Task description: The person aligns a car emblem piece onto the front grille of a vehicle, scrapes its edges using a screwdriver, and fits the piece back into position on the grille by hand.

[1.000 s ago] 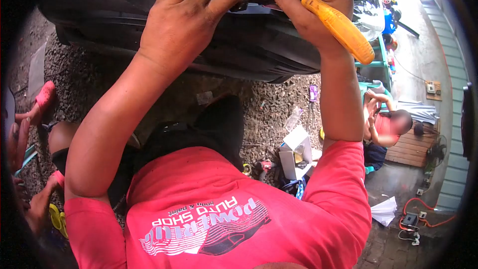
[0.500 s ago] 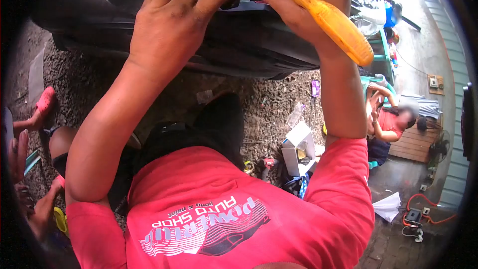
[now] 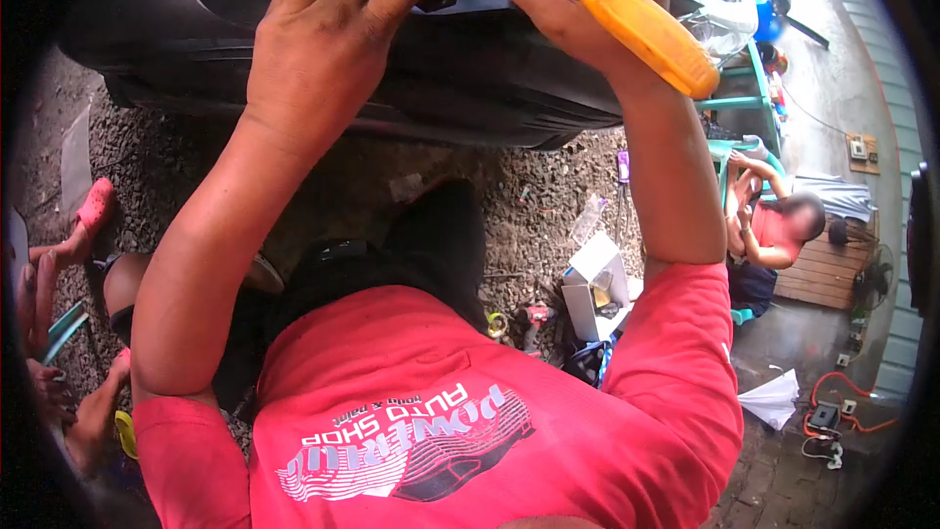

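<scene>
Both my hands work at the top edge of the view, on a dark vehicle part, with their fingertips partly cut off. My left hand point(image 3: 318, 49) wears a ring; its fingers bend over the part and its thumb side reaches right. What it grips there is hidden. A screwdriver point(image 3: 636, 24) with a yellow handle is in my right hand point(image 3: 578, 10), its thin metal shaft running in among the closed fingers. The handle lies back over the wrist. Below the hands stretches a black bumper-like panel point(image 3: 460, 78).
Gravel ground point(image 3: 534, 191) lies below, with an open white box point(image 3: 592, 284), a red power tool point(image 3: 537, 316) and a tape roll point(image 3: 496, 325). A person point(image 3: 774, 220) sits at the right near a fan point(image 3: 871, 279). Another person's legs and pink sandal point(image 3: 96, 204) are at the left.
My hands and the screwdriver have shifted slightly left and up in the view. The right hand's hold on the screwdriver looks the same. The background has shifted a little too.
</scene>
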A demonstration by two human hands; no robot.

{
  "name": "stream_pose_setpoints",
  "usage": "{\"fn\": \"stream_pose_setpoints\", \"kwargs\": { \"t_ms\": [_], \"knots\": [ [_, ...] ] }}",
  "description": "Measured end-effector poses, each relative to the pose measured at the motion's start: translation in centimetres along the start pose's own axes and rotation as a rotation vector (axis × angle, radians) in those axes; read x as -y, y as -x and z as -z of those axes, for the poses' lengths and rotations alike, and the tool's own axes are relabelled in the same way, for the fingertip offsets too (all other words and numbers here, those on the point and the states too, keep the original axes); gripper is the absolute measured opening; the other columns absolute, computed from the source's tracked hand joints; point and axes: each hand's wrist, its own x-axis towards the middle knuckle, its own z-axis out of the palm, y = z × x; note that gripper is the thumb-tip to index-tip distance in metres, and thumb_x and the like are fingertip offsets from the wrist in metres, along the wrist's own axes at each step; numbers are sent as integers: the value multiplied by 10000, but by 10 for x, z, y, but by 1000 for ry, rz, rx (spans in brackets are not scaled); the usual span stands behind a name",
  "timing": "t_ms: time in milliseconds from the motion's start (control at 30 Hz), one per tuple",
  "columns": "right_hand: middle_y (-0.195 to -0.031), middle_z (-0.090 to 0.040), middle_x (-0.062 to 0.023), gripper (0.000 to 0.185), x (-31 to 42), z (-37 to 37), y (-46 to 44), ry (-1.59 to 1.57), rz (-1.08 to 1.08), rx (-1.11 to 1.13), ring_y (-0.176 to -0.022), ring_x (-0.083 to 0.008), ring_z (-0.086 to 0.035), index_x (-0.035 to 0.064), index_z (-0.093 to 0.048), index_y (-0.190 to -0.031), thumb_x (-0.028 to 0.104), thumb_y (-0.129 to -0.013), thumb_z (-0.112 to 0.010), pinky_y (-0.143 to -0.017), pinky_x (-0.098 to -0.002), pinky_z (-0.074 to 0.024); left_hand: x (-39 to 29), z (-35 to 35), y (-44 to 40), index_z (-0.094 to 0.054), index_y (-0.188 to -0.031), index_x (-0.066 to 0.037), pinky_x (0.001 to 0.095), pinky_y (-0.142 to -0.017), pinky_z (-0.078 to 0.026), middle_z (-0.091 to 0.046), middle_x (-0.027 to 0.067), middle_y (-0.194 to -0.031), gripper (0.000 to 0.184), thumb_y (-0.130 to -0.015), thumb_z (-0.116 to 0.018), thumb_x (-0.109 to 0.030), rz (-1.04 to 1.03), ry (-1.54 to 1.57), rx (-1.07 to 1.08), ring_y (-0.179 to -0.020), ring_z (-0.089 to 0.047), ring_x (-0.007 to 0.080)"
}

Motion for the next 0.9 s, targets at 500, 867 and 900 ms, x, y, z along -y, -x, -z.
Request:
{"fn": "stream_pose_setpoints", "kwargs": {
  "t_ms": [500, 867, 900],
  "knots": [
    [-1096, -724, -102, 198, -10, 106, 82, -455, -479, -662, -998, -216, -729, 29, -693, -1141, 132, -977, -653, -866, -318, -571, 30, 16, -17, -486, -1486, -120, 515, -1121, -377, -466, 178, -1493, 963, -646, -934, -261, 65, 101, -237, -1375, -452, 393],
    [-1317, -652, -257, 462, -159, 185, 100, 675, -1550, -311, -1216, -409, -644, 14, -567, -1329, 270, -945, -569, -1008, -479, -520, 65, 41, -20, -620, -1156, -46, 379, -950, -496, -591, 178, -1228, 406, -812, -830, -80, 95, 442, -146, -1126, -621, 329],
    [-1305, -659, -268, 462, -174, 187, 99, 627, -1705, -345, -1178, -425, -660, 20, -574, -1328, 201, -903, -585, -997, -467, -527, 74, 39, -25, -630, -1122, -41, 332, -941, -489, -629, 125, -1178, 323, -846, -798, -41, 64, 516, -122, -1091, -627, 232]
  ]
}}
